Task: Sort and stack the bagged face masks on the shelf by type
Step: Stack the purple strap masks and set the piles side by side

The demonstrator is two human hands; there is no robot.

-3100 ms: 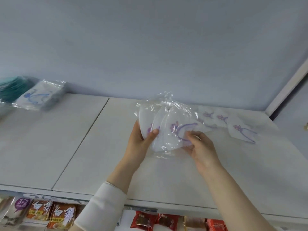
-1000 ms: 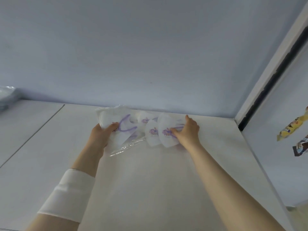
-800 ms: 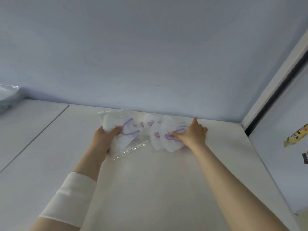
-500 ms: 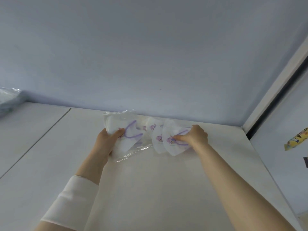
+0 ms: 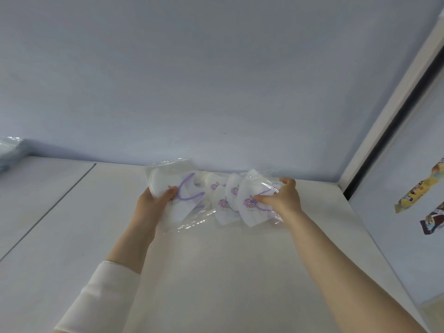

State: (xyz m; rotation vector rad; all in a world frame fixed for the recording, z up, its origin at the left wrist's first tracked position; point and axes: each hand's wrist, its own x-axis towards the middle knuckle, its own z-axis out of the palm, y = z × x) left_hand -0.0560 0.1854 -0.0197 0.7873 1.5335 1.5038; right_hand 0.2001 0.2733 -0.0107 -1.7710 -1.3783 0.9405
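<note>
Left hand [image 5: 153, 203] grips mask bundle [image 5: 177, 188], thumb clamped on top, keeping it gathered. Right hand [image 5: 281, 200] pinches rightmost bagged mask [image 5: 254, 200] in fanned row at back of shelf [image 5: 216, 272], near wall [image 5: 192, 80], likely to merge stacks.

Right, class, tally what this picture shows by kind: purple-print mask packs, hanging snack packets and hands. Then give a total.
Purple-print mask packs: 5, one bundle in the left hand, four fanned out, the nearest pack gripped by the right hand
Hanging snack packets: 2, a yellow packet and a dark packet
Hands: 2
Total: 9
</note>
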